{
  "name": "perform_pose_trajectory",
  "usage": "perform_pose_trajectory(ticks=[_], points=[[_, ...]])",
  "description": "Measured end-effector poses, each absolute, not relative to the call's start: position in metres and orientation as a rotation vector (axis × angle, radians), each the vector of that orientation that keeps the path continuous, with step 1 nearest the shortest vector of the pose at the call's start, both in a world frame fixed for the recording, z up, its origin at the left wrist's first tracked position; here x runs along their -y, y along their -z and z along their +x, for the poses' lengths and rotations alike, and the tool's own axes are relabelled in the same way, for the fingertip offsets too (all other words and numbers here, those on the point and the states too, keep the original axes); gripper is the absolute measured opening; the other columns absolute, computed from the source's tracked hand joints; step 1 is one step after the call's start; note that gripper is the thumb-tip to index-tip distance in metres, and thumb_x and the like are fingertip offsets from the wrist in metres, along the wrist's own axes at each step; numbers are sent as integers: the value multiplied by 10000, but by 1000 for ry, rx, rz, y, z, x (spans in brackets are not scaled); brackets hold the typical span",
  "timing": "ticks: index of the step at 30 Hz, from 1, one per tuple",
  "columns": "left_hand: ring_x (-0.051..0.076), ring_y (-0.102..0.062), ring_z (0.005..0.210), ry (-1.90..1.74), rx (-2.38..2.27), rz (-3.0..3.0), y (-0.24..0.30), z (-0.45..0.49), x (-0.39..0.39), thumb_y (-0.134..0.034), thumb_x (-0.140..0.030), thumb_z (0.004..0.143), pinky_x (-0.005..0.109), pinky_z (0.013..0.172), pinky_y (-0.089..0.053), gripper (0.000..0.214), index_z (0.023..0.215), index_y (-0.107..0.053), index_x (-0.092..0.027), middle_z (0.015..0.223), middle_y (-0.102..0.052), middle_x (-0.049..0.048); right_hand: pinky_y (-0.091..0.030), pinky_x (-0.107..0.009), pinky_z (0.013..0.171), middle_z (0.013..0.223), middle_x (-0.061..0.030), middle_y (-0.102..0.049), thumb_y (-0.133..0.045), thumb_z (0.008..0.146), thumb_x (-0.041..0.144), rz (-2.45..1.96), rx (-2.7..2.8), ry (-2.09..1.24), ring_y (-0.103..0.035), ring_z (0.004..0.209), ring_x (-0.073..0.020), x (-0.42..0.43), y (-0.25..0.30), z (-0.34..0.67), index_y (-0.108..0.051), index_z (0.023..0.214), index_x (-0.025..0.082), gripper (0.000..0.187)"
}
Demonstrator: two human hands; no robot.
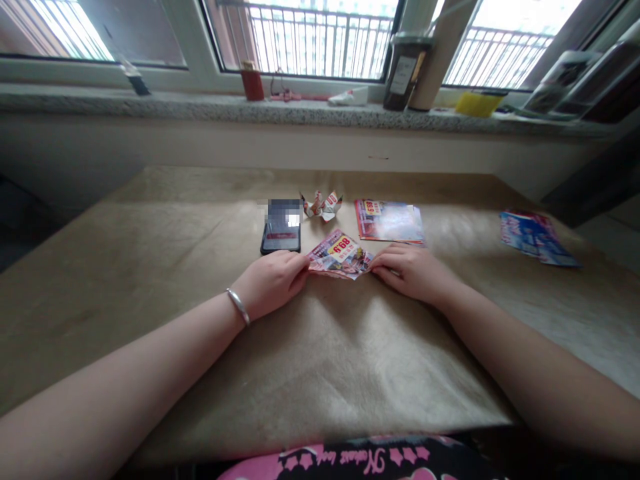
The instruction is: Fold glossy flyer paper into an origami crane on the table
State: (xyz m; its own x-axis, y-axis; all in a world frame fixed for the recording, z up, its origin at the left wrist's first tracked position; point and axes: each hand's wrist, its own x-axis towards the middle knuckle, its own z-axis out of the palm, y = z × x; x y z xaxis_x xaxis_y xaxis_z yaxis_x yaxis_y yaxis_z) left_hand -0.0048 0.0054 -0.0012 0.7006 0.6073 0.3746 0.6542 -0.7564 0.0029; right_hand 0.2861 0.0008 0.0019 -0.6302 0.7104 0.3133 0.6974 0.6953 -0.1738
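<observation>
A folded piece of printed paper [340,255], pink with a yellow patch and red digits, lies on the table between my hands. My left hand [273,280], with a silver bangle at the wrist, pinches its left corner. At the right corner, the fingertips of my right hand [413,272] are closed on the paper. Just beyond my left hand lies a phone [281,227] with its screen lit. A folded paper figure [323,206] with pointed tips stands right of the phone. Behind my right hand is a stack of printed flyers [390,221].
Blue printed flyers [539,239] are fanned out at the table's right side. A brown cover lies over the table [320,360]. Along the granite windowsill [190,105] stand a red container [253,81], a dark jar [404,72] and a yellow item [479,103].
</observation>
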Motion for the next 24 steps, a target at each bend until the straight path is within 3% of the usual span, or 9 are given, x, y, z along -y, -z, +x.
perform_pose_trajectory(ticks=[3,7,11,14,19,24], points=[[148,-579,671,646,1053,-2782,2,-6,-6,-423,-173,865,249,614,-499,117,878,-533,-134,824,-613,60,-465,-272,672,802,-51,-678,-483,867,250,-1182,2486,-89,-612,760,-171,0,-1,285,-650,837,196,178],[139,-580,795,728,962,-2786,4,-6,-8,-386,-124,866,251,713,-529,152,909,-531,-129,1008,-554,103,-458,-249,578,807,-20,-680,-504,839,244,-1341,2335,-218,-603,647,-142,0,5,282,-609,952,231,156],[132,-583,852,714,940,-2824,5,-6,-8,-377,-111,877,267,748,-540,253,1036,-568,-156,1125,-492,107,-481,-251,572,873,-15,-692,-519,832,237,-1393,2205,-303,-606,616,-130,-2,11,279,-488,1207,263,377],[134,-581,848,685,954,-2864,3,-6,-6,-397,-116,877,283,761,-537,292,1088,-588,-177,1139,-489,107,-494,-255,596,919,-17,-685,-516,837,235,-1417,2184,-303,-615,649,-132,-3,11,277,-438,1278,274,449],[138,-574,804,607,990,-2837,0,-5,-5,-426,-156,877,282,730,-527,284,1081,-623,-175,1089,-544,104,-508,-289,671,1046,-47,-651,-502,848,247,-1415,2259,-209,-624,763,-159,-3,8,276,-502,1245,262,397],[167,-576,819,451,1004,-2769,1,-6,-8,-461,-194,878,291,692,-504,259,1057,-645,-233,1010,-616,63,-505,-335,814,1051,-64,-611,-519,840,240,-1295,2364,-106,-604,920,-194,-6,10,279,-643,1001,246,204]])
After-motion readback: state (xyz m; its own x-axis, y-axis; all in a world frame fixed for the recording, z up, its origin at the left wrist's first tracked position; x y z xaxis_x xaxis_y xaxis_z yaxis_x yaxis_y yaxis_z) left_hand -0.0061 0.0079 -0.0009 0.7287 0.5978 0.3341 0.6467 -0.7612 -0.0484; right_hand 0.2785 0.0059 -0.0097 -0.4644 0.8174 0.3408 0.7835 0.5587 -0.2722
